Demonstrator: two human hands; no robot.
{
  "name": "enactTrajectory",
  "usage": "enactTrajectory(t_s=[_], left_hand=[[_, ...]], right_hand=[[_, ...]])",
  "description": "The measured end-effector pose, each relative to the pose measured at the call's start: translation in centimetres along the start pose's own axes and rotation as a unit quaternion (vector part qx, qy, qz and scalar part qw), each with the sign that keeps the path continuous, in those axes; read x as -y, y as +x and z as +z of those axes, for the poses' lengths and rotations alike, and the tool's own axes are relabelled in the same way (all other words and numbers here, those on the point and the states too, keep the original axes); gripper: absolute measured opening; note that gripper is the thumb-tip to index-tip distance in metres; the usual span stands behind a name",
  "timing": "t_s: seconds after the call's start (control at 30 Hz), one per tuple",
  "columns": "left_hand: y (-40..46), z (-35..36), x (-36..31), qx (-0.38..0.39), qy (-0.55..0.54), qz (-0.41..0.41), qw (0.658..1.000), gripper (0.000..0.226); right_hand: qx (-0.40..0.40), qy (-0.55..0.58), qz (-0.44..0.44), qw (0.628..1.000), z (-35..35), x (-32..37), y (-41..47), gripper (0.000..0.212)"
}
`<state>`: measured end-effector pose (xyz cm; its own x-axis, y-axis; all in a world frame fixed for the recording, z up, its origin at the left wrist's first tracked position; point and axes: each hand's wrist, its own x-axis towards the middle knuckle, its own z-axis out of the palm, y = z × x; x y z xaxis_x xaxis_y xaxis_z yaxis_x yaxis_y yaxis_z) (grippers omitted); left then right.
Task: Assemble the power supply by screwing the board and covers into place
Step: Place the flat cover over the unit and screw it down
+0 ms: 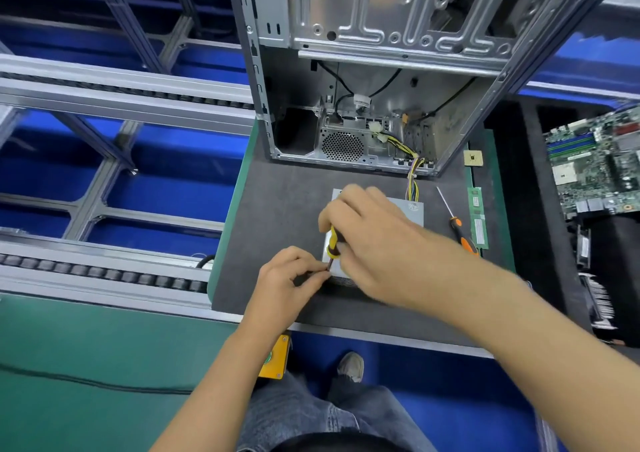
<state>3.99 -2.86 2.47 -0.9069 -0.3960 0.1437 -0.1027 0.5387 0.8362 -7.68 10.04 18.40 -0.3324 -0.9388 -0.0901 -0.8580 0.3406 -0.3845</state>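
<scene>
Both my hands work at the power supply [410,209] on the bench [277,209]: right hand [367,240] grips a yellow screwdriver [333,240], left hand [287,281] pinches its tip (screw hidden).

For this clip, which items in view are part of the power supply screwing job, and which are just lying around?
In use:
power supply
yellow screwdriver, gripped by the right hand
left hand, pinching at the screwdriver tip

Lying about:
orange screwdriver
memory stick
motherboard
computer case
small chip
</scene>
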Motion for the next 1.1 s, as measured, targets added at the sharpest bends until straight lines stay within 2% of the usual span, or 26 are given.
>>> enactTrajectory(t_s=[0.1, 0.2, 0.27, 0.33, 0.4, 0.47, 0.53, 0.57, 0.63, 0.73, 0.8, 0.83, 0.93, 0.97, 1.1], left_hand=[[0.6, -0.7, -0.9, 0.003, -0.015, -0.015, 1.000, 0.029], [2.3, -1.3, -3.2, -0.041, -0.092, -0.011, 0.995, 0.047], [3.3, -1.4, -4.8, -0.054, -0.154, -0.023, 0.986, 0.036], [3.8, -1.2, -5.5, -0.049, -0.197, -0.057, 0.978, 0.030], [3.7, -1.5, -5.4, -0.020, -0.199, -0.067, 0.977, 0.040], [3.8, -2.2, -5.1, 0.039, -0.197, -0.060, 0.978, 0.027], [4.0, -3.1, -5.0, 0.110, -0.201, -0.047, 0.972, 0.005], [4.1, -3.2, -4.9, 0.128, -0.197, -0.031, 0.972, 0.017], [4.0, -2.7, -5.1, 0.096, -0.202, -0.006, 0.975, 0.031], [4.0, -1.4, -5.8, -0.004, -0.237, -0.046, 0.970, 0.031], [4.1, -1.4, -5.7, -0.011, -0.249, -0.065, 0.966, 0.025], [4.1, -1.7, -5.5, 0.004, -0.249, -0.064, 0.966, 0.021], [4.1, -2.5, -5.6, 0.069, -0.236, -0.031, 0.969, 0.008], [4.0, -2.4, -5.7, 0.066, -0.231, -0.018, 0.970, 0.010], [4.0, -1.3, -6.4, -0.033, -0.249, -0.072, 0.965, 0.030]], right_hand=[[0.045, -0.068, 0.032, 0.996, -1.5, 0.0, 1.5, 0.017], [0.065, -0.180, 0.046, 0.980, -1.7, 0.5, 3.0, 0.030], [0.053, -0.248, 0.044, 0.966, -1.8, 1.1, 3.7, 0.037], [0.055, -0.259, 0.047, 0.963, -2.0, 1.4, 3.8, 0.044], [0.075, -0.207, 0.025, 0.975, -2.5, 1.4, 3.3, 0.047], [0.084, -0.168, -0.035, 0.982, -3.2, 1.2, 2.9, 0.034], [0.082, -0.216, -0.065, 0.971, -3.6, 1.1, 2.9, 0.017], [0.075, -0.248, -0.060, 0.964, -3.6, 1.1, 3.0, 0.010], [0.061, -0.290, -0.024, 0.955, -3.4, 1.3, 3.1, 0.007], [0.044, -0.290, 0.030, 0.955, -3.4, 1.1, 3.3, 0.011], [0.089, -0.191, 0.026, 0.977, -3.7, 0.5, 2.9, 0.027], [0.110, -0.151, 0.005, 0.982, -3.8, 0.2, 2.7, 0.027], [0.102, -0.180, -0.040, 0.978, -3.5, 0.0, 2.4, 0.017], [0.083, -0.197, -0.030, 0.976, -3.2, 0.2, 2.4, 0.013], [0.074, -0.209, 0.032, 0.975, -3.4, 0.8, 2.8, 0.038]])
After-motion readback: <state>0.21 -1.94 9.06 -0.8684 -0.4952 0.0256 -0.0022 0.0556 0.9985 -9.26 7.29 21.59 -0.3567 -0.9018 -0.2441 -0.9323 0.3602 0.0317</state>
